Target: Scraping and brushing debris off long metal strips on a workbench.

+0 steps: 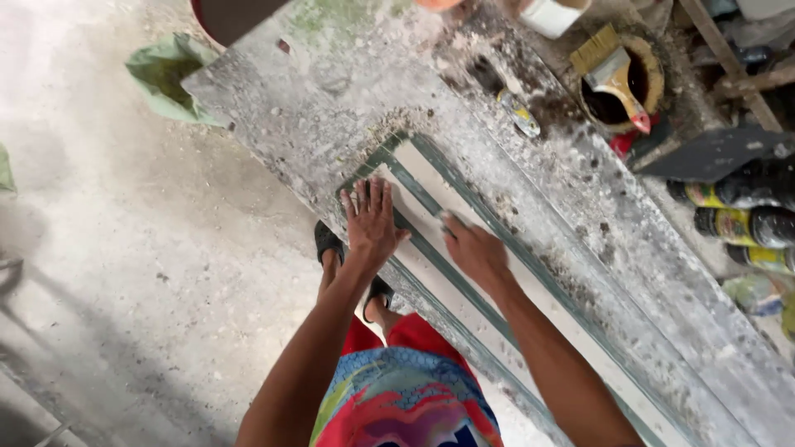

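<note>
Long dusty workbench (331, 108) ran away past the fingertips, crusted with debris. On it lay a green-and-white moulded frame (431, 207), its corner just beyond the left fingers. Judged stiff and fairly light, with chalky, perhaps slick faces; best gripped along the raised rails. Left hand (370, 223) pressed flat on it, fingers spread. Right hand (474, 251) rested alongside, fingers curled; whether around something, couldn't tell. Paintbrush (614, 76) sat across a tin, well beyond.

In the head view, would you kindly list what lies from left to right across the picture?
Green bag → left hand flat on the white moulding → right hand → paintbrush on a pot → bottles.
</note>
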